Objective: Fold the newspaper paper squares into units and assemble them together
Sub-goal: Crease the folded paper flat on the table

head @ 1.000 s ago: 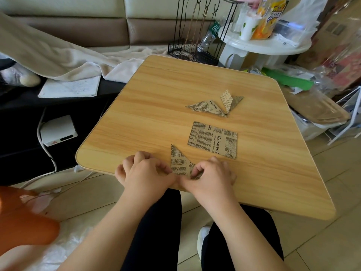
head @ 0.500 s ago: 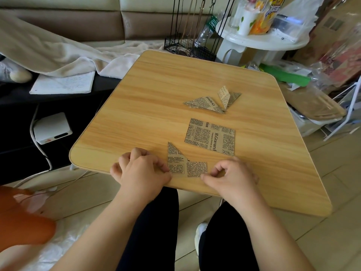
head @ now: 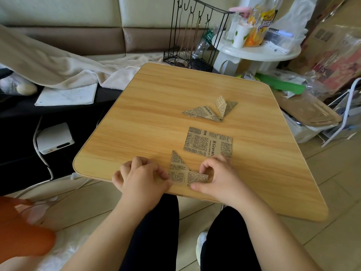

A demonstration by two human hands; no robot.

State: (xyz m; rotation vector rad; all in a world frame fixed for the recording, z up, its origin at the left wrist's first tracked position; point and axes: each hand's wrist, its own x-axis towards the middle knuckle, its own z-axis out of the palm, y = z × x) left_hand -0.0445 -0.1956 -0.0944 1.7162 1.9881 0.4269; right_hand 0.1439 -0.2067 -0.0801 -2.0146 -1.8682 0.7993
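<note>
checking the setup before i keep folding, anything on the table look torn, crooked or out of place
Nothing stands out. The flat newspaper square lies uncreased on the wooden table, the two folded units sit behind it, and the half-folded piece between the left hand and right hand looks intact.

Wooden table (head: pixel 156 114), beige sofa (head: pixel 78 16), white side table (head: pixel 254 53), tiled floor (head: pixel 332 192)

Just beyond the right hand's fingers (head: pixel 207 167), the way forward is blocked by a flat newspaper square (head: pixel 208 142) lying on the counter (head: pixel 148 114). Farther ahead, two folded units (head: pixel 210 110) are found in the path. Bare counter is left open beyond and to the left of the left hand's fingers (head: pixel 136 163), and to the right of the right fingers.
</note>
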